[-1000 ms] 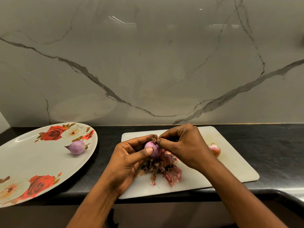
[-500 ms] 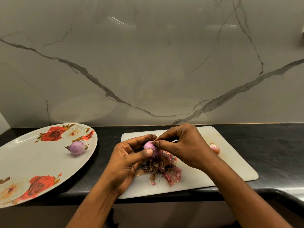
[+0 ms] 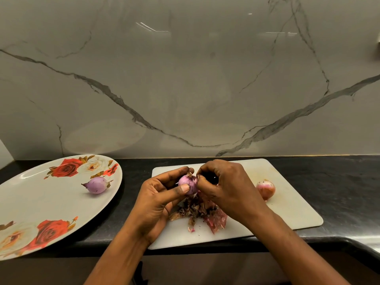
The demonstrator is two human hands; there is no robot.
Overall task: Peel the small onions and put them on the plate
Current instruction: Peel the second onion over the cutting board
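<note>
The small onion (image 3: 188, 185) we are peeling hangs over the left part of the chopping board (image 3: 287, 210), above the heap of skins (image 3: 201, 212). Our left hand (image 3: 158, 200) curls round it from the board's left side, thumb across its front. Our right hand (image 3: 228, 188) pinches skin at its tip, which points up. Left of the board, the plate (image 3: 51, 202) lies nearer our left hand.
</note>
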